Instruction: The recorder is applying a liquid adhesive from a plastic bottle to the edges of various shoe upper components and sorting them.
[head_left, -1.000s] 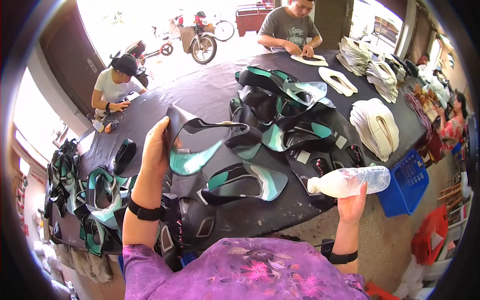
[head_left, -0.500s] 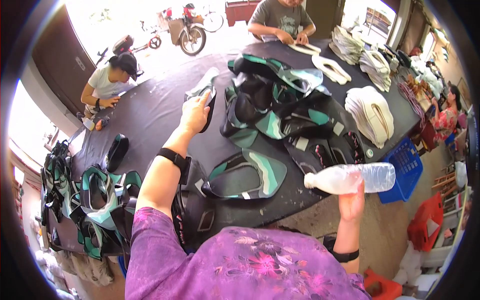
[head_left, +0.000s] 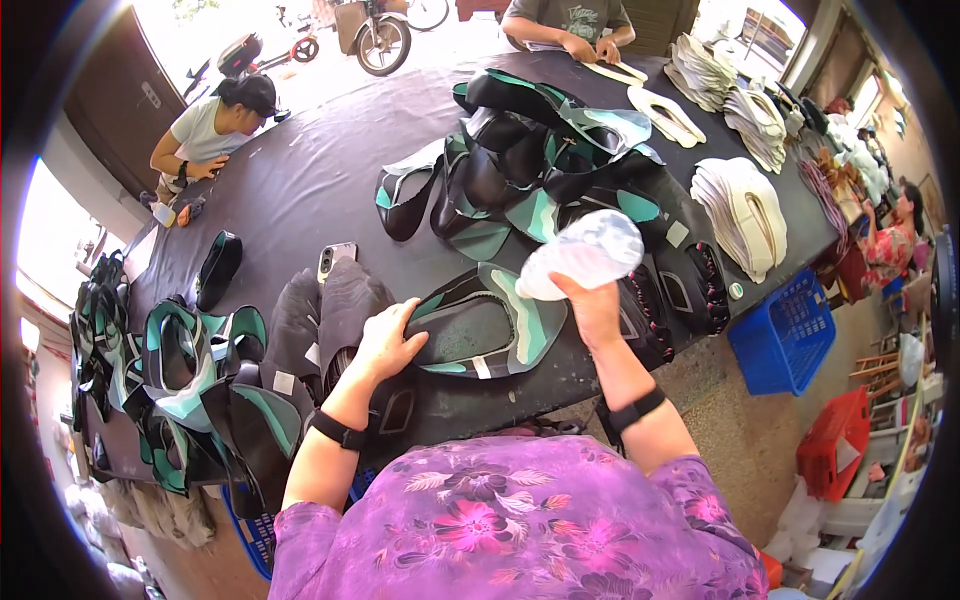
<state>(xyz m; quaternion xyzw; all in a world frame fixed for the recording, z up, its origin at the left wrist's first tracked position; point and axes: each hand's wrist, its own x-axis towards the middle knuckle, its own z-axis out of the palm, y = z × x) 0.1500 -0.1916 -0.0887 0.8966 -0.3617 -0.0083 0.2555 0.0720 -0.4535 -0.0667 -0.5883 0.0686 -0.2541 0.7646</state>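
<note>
My left hand (head_left: pixel 388 342) grips the heel end of a black, teal and white shoe upper (head_left: pixel 545 345) that lies on the dark-covered table just in front of me. My right hand (head_left: pixel 592 308) is closed around a cloudy, clear plastic bottle (head_left: pixel 598 248). The bottle is tilted, its narrow end low and to the left, over the upper's pale toe part. Whether anything flows from it I cannot tell. Beyond the bottle lies a heap of similar uppers (head_left: pixel 500 165), with one upper (head_left: pixel 405 195) at its left side.
Left of my arm lie dark folded pieces (head_left: pixel 345 300), a phone (head_left: pixel 338 258) and more uppers (head_left: pixel 185 365). White cut pieces (head_left: pixel 742 215) are stacked at the right. A blue basket (head_left: pixel 785 335) and red crate (head_left: pixel 835 445) stand beyond the table. Two people work at the table's far side.
My left hand has come back from an upper at the heap's left to the near one. My right hand has swung the bottle leftward over that upper and tilted it.
</note>
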